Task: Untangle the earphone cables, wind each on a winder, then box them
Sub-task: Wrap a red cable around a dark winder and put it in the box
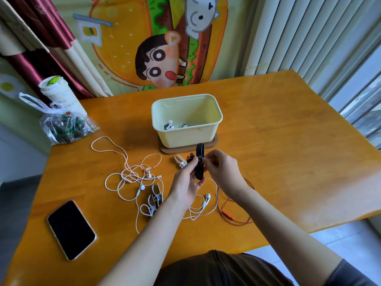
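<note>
The white earphone [207,197] dangles loose, so its cable could slip off the black winder [199,162] or snag the red cable [225,203] near the desk's front edge. The left hand [185,182] grips the winder upright (fingers curled round it). The right hand [221,168] pinches what looks like the cable beside it, in front of the box [185,135].

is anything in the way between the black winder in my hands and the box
Nothing visible is in the way. The black winder is held just in front of the box, whose top is open. The red earbuds lie off to the side.
</note>
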`<state>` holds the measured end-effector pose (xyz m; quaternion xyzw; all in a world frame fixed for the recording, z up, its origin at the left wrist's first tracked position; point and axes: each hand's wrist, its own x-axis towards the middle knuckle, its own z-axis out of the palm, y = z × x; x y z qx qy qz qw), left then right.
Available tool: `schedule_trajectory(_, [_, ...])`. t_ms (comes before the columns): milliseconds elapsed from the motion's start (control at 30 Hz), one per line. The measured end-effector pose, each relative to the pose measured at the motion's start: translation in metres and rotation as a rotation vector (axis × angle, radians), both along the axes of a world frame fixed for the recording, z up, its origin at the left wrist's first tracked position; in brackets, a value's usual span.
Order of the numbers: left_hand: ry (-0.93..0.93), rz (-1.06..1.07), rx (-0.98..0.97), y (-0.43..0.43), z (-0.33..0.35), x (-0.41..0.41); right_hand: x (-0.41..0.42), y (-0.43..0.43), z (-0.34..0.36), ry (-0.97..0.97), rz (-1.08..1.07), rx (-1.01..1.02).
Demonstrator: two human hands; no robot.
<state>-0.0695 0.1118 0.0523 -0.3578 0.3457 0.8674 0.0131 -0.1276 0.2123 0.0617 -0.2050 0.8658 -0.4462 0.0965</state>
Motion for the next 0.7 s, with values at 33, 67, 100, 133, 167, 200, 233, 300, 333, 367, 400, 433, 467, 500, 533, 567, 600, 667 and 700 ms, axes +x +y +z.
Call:
schedule_trajectory(33, [0.005, -0.004, 0.006, -0.001, 0.001, 0.0, 0.0, 0.0, 0.001, 0.007, 0.001, -0.003])
schedule_trajectory(67, [0.006, -0.003, 0.014, -0.001, 0.001, 0.0, 0.0, 0.0, 0.002, 0.009, 0.001, -0.004])
schedule_trajectory(100, [0.01, 0.0, 0.024, -0.002, 0.002, 0.0, 0.0, 0.0, 0.003, 0.006, 0.001, -0.007])
schedule_trajectory(133, [0.018, 0.001, 0.034, -0.003, 0.002, 0.0, 0.001, -0.001, 0.004, 0.002, 0.001, -0.012])
schedule_trajectory(167, [0.027, 0.0, 0.041, -0.004, 0.001, -0.001, 0.001, -0.001, 0.004, -0.003, 0.002, -0.017])
schedule_trajectory(200, [0.037, 0.0, 0.045, -0.005, 0.002, -0.001, 0.002, -0.002, 0.005, -0.006, 0.004, -0.021])
schedule_trajectory(233, [0.043, 0.006, 0.05, -0.006, 0.003, -0.001, 0.003, -0.002, 0.005, -0.007, 0.009, -0.018])
schedule_trajectory(300, [0.049, 0.024, 0.053, -0.008, 0.005, -0.002, 0.005, -0.002, 0.006, -0.015, 0.021, -0.021])
schedule_trajectory(333, [0.053, 0.02, 0.043, -0.009, 0.006, -0.002, 0.006, -0.001, 0.006, -0.019, 0.025, -0.039])
schedule_trajectory(367, [0.055, 0.01, 0.027, -0.01, 0.007, -0.001, 0.007, -0.001, 0.006, -0.016, 0.026, -0.066])
schedule_trajectory(400, [0.058, 0.001, 0.014, -0.01, 0.008, -0.001, 0.008, 0.0, 0.006, -0.007, 0.029, -0.091])
schedule_trajectory(433, [0.06, -0.006, 0.006, -0.011, 0.008, -0.001, 0.008, -0.001, 0.007, 0.008, 0.033, -0.106])
schedule_trajectory(467, [0.06, -0.011, 0.005, -0.011, 0.008, 0.0, 0.009, -0.001, 0.008, 0.023, 0.037, -0.11])
schedule_trajectory(500, [0.059, -0.017, 0.005, -0.011, 0.009, 0.0, 0.008, -0.001, 0.008, 0.034, 0.038, -0.105])
schedule_trajectory(533, [0.054, -0.017, 0.008, -0.012, 0.009, 0.001, 0.007, -0.002, 0.008, 0.042, 0.041, -0.1])
schedule_trajectory(567, [0.045, -0.012, 0.004, -0.012, 0.008, 0.002, 0.007, -0.001, 0.008, 0.05, 0.049, -0.092])
schedule_trajectory(600, [0.039, -0.004, -0.01, -0.012, 0.007, 0.002, 0.006, -0.001, 0.008, 0.062, 0.06, -0.085])
schedule_trajectory(667, [0.038, 0.005, -0.089, -0.012, 0.004, 0.004, 0.006, 0.0, 0.006, 0.08, 0.066, -0.068])
schedule_trajectory(700, [0.041, -0.008, -0.165, -0.011, 0.004, 0.005, 0.007, 0.001, 0.005, 0.082, 0.061, -0.067])
